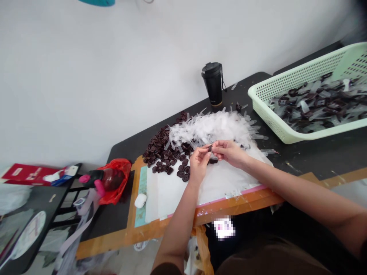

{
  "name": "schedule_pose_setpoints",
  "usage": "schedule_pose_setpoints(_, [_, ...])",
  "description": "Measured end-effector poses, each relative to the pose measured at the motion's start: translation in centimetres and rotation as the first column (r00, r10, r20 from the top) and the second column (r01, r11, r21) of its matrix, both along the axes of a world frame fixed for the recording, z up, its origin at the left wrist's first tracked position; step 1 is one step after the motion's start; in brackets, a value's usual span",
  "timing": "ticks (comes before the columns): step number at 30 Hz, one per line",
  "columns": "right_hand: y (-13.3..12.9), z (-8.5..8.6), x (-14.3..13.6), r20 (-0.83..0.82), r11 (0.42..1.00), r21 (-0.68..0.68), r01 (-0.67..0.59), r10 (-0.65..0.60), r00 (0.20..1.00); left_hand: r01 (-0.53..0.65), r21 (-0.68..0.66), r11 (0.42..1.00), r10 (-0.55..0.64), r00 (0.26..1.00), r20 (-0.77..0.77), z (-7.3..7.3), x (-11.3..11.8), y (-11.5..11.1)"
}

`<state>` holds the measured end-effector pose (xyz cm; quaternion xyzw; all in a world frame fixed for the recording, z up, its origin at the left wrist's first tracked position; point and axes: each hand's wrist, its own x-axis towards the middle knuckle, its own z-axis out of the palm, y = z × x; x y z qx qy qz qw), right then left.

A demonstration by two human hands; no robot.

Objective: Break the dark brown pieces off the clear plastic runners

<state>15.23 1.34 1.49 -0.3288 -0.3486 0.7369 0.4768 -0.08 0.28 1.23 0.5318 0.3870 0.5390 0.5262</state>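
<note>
My left hand [200,160] pinches a small dark brown piece [210,148] between thumb and fingers, above the white sheet [226,179]. Fingertips of my right hand [226,152] are closed against the other side of it; whatever else they hold is too small to make out. Just beyond both hands lies a heap of translucent white strips [215,128]. To its left spreads a pile of dark brown rounded-square pieces [162,147], with several loose ones near my left wrist. One more dark piece [213,161] rests under my right hand.
A pale green basket [289,131] at the right holds dark pieces with clear strips. A black lidded cup [213,84] stands behind the heap. A white case [140,200] lies at the left. Farther left, a bottle [110,179] rests on a red bag [123,172].
</note>
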Motion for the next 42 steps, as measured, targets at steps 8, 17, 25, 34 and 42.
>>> schedule_pose_setpoints(8, [0.0,-0.3,0.0,0.178,0.977,0.214,0.023,-0.062,0.982,-0.055,0.010,0.998,0.055,0.993,-0.102,0.2,-0.5,0.0])
schedule_pose_setpoints(17, [-0.4,-0.3,0.1,0.521,0.740,0.664,-0.109,-0.353,0.777,-0.116,0.175,0.978,0.161,0.948,-0.273,0.0,-0.9,0.0])
schedule_pose_setpoints(25, [-0.8,-0.1,0.2,0.685,0.639,0.717,-0.278,-0.572,0.452,-0.339,0.106,0.935,0.354,0.914,-0.198,-0.3,-1.4,0.8])
schedule_pose_setpoints(34, [-0.2,2.1,2.7,0.315,0.690,0.643,0.331,-0.633,0.708,-0.179,0.201,0.963,0.232,0.931,-0.281,0.8,-2.8,1.2])
schedule_pose_setpoints(42, [0.3,0.9,2.0,0.474,0.652,0.758,-0.022,-0.528,0.705,0.173,0.304,0.937,0.084,0.734,-0.674,1.0,-2.9,0.7])
